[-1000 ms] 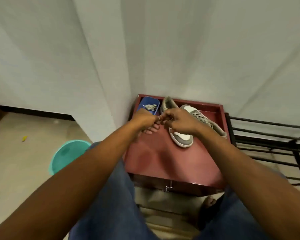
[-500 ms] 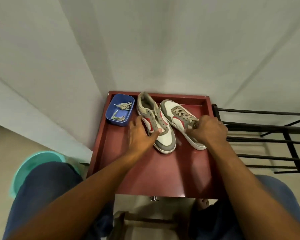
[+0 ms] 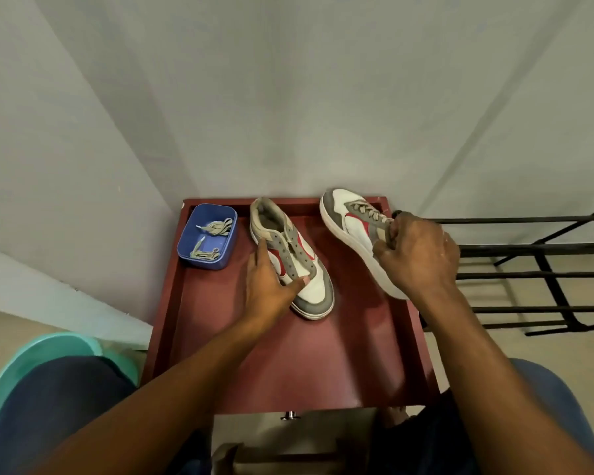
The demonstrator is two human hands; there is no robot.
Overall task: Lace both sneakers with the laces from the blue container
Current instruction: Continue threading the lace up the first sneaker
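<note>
We look down on a red table (image 3: 288,371). On it lies an unlaced sneaker (image 3: 290,255), our left hand (image 3: 271,286) spread open along its side. Our right hand (image 3: 415,255) grips the laced sneaker (image 3: 352,221), tilted. At the far left corner, the blue container (image 3: 207,236) holds laces (image 3: 216,227).

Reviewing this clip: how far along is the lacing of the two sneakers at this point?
Roughly halfway, it seems. Done: the right sneaker already shows lace crossings. In hand: the right hand grips that shoe, tilted off the red table, while the left hand rests on the left sneaker. Left: that sneaker's eyelets look empty, and laces still lie in the blue container.
</note>
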